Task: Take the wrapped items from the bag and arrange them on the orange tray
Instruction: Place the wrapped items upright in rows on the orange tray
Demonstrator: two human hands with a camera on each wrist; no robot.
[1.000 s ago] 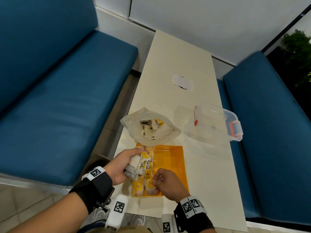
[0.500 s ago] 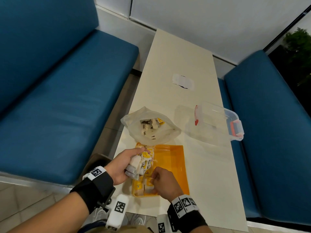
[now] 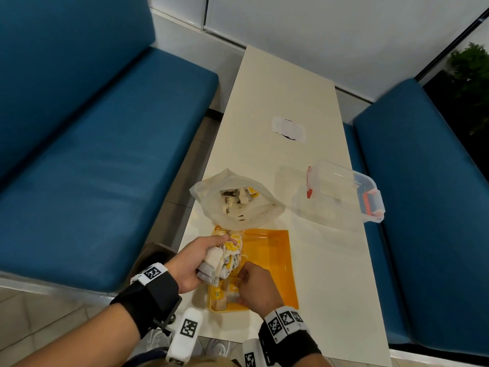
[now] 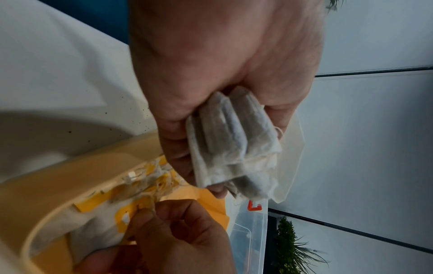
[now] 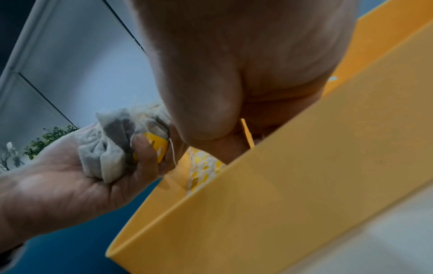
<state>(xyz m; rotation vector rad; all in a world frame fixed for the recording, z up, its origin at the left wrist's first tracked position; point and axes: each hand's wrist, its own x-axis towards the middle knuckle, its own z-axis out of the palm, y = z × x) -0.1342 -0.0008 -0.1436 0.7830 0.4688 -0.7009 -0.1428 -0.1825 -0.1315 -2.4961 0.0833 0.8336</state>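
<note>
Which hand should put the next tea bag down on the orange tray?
Probably the right hand: it is already down in the orange plastic tray, fingers at the laid bags. The left hand grips the bunch of white tea bags above it.

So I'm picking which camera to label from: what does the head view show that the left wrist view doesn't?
Only the head view shows the plastic bag of tea bags and the table's white sticker. Only the left wrist view shows the dark tea inside the bundle. Both show the left hand holding that bundle over the orange tray, and the right hand.
</note>
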